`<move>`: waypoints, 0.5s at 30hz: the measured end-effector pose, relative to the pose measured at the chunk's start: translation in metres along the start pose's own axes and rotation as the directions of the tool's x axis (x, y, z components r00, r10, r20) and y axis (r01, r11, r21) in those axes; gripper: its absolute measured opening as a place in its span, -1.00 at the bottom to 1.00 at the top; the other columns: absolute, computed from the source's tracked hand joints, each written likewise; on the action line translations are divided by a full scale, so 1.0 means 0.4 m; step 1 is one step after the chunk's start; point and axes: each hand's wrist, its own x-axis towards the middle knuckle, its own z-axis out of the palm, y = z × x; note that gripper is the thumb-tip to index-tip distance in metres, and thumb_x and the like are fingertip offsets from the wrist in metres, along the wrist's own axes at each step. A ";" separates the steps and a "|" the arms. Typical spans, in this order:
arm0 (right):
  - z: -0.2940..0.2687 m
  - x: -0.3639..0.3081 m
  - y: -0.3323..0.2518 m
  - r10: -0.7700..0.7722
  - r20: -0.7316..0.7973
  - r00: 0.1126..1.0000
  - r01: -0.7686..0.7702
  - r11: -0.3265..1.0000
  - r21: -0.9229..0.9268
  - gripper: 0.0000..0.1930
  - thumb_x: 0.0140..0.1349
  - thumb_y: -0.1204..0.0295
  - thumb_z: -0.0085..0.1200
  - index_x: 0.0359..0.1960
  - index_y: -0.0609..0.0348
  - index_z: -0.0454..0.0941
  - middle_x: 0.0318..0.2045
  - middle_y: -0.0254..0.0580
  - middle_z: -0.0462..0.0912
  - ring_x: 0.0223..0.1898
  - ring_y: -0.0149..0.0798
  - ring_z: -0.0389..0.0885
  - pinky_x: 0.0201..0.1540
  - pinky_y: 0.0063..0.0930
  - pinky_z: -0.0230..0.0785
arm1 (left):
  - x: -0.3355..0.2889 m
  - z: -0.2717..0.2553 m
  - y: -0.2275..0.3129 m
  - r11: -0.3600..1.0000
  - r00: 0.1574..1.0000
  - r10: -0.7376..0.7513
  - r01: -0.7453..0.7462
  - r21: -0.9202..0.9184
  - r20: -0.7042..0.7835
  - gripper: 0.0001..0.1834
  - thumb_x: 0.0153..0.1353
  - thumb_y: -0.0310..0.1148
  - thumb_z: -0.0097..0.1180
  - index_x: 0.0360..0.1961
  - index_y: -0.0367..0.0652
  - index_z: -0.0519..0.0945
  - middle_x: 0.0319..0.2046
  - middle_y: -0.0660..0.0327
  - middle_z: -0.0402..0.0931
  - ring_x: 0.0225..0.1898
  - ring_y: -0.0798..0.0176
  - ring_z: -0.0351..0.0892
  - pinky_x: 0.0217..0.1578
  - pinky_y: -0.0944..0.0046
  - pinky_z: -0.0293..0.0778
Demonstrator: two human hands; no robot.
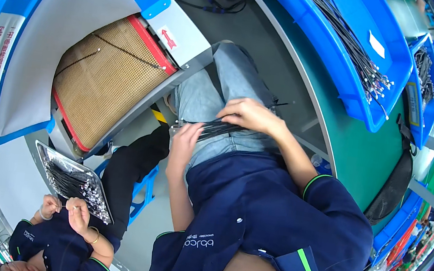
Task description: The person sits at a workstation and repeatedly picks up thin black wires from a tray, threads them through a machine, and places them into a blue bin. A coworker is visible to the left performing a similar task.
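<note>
A bundle of thin black cables (217, 130) with small pale end connectors lies across my lap, over light blue jeans. My left hand (185, 143) is closed round its left end, near the connectors. From above, my right hand (249, 114) grips the bundle farther right, its fingers bent over the cables. Some fingertips are hidden, and how many cables each hand holds cannot be made out. A few dark cable ends stick out beyond my right hand.
On my left a machine's tan mesh belt (109, 73) carries two loose cables. A co-worker's hands (73, 212) hold a thin piece by a cable tray (104, 197). At right, a blue bin (346, 43) of cables stands on a green-topped table (360, 161). A blue stool (145, 195) is near.
</note>
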 end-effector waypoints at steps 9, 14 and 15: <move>0.033 0.023 -0.029 -0.103 -0.111 0.988 0.096 0.993 -0.073 -0.85 0.12 0.40 0.14 -0.28 0.11 0.58 -0.33 -0.22 0.61 -0.35 -0.06 0.61 -0.28 -0.24 0.44 | 0.019 -0.009 0.049 0.999 0.981 0.043 -0.043 0.001 -0.189 -0.83 0.15 -0.44 0.18 -0.25 -0.27 0.56 -0.39 0.08 0.55 -0.38 0.16 0.58 -0.35 0.22 0.46; 0.047 0.040 -0.060 -0.133 -0.089 0.987 0.120 0.983 -0.137 -0.86 0.09 0.37 0.16 -0.32 0.08 0.56 -0.34 -0.25 0.60 -0.37 -0.07 0.59 -0.32 -0.26 0.44 | 0.019 -0.012 0.048 0.995 0.982 0.097 -0.090 0.049 -0.163 -0.86 0.11 -0.51 0.19 -0.29 -0.28 0.56 -0.41 0.11 0.55 -0.39 0.22 0.57 -0.32 0.30 0.47; 0.043 0.039 -0.060 -0.134 -0.097 0.986 0.120 0.983 -0.139 -0.86 0.09 0.37 0.17 -0.32 0.08 0.56 -0.35 -0.25 0.60 -0.37 -0.07 0.59 -0.33 -0.26 0.44 | 0.018 -0.012 0.044 0.993 0.982 0.103 -0.092 0.072 -0.158 -0.87 0.11 -0.51 0.19 -0.30 -0.28 0.56 -0.41 0.11 0.54 -0.39 0.22 0.57 -0.32 0.29 0.47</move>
